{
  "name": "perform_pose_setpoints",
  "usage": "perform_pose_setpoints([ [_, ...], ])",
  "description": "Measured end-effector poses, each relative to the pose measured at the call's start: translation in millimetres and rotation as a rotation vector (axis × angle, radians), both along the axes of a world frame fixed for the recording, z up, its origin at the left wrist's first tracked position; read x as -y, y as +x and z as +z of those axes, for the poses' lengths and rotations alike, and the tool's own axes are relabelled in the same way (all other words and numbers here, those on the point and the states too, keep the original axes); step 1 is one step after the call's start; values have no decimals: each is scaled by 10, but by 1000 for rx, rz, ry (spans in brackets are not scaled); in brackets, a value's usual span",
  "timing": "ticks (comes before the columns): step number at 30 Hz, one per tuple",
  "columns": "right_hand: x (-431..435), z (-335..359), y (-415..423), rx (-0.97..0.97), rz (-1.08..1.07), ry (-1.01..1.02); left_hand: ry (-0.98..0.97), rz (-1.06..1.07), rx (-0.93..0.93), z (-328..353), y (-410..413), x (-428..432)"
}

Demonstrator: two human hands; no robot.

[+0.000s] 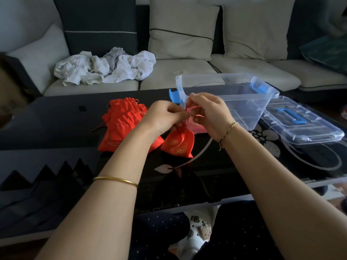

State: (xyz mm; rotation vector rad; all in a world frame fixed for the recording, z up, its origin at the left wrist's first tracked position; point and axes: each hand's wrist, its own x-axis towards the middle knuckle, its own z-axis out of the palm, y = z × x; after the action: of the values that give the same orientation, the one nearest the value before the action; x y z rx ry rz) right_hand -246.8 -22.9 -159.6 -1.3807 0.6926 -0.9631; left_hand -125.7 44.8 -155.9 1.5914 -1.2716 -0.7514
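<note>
**Tiny pouch, fiddly cord: where this could go sideways**

Both hands are up close together over the middle of the black glass coffee table (56, 117). The left hand (165, 117) and right hand (208, 113) each pinch the red drawstring cord (189, 109) at the neck of a small red fabric pouch with gold embroidery (178, 145). The pouch hangs below the fingers, and I can't tell if its bottom touches the glass or hangs just above it.

What I'd worry about:

- If one side gets pulled harder, the cord could slide through the channel and come out lopsided or knotted.
- The pinch is only on thin cord, so a slip would drop the pouch onto the slick glass.
- The clear plastic storage box with blue latches (249, 113) sits just behind the right hand. Its open latch sticks out right by the fingers, so a wide tug could catch it or shove the box toward the far edge.

The heap of matching red drawstring pouches (122, 124) lies just left of the hands, with loose cords that could tangle with this one. The clear lid with a blue handle (304, 126) rests near the table's right edge. It's out of the way, though an elbow swing could nudge it off.
</note>
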Motion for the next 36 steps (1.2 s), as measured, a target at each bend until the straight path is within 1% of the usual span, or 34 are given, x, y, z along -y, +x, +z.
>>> perform_pose_setpoints([
  [2, -18, 6, 27, -46, -13, -23, -9, 9, 17, -13, -14, 14],
  [6, -3, -27, 0, -152, -25, 92, -4, 42, -99, -43, -15, 33],
  [9, -6, -43, -45, -176, 23, 70, -8, 72, -135, -58, -17, 48],
  [11, 0, -50, -61, -194, 8, -35, -12, 115, -150, -63, -23, 56],
  [14, 7, -91, -58, -380, -56, -352, -25, 172, -165, -77, -35, 70],
  [16, -4, -119, -44, -463, -72, -494, -34, 200, -163, -85, -42, 82],
  [22, -10, -131, -25, -552, -153, -740, -20, 242, -166, -75, -61, 95],
  [27, -50, -82, 16, -689, -159, -910, -17, 275, -237, -52, -65, 98],
  [29, -48, -83, 27, -683, -165, -867, -49, 323, -280, -32, -55, 97],
  [31, -32, -95, 14, -598, -165, -684, -105, 410, -328, -18, -16, 91],
  [32, -19, -105, 1, -551, -156, -571, -136, 445, -313, -16, 12, 83],
  [34, 8, -131, -20, -480, -141, -376, -196, 425, -148, -5, 36, 62],
  [36, 32, -151, -35, -427, -142, -255, -242, 281, 77, 18, -11, 29],
])
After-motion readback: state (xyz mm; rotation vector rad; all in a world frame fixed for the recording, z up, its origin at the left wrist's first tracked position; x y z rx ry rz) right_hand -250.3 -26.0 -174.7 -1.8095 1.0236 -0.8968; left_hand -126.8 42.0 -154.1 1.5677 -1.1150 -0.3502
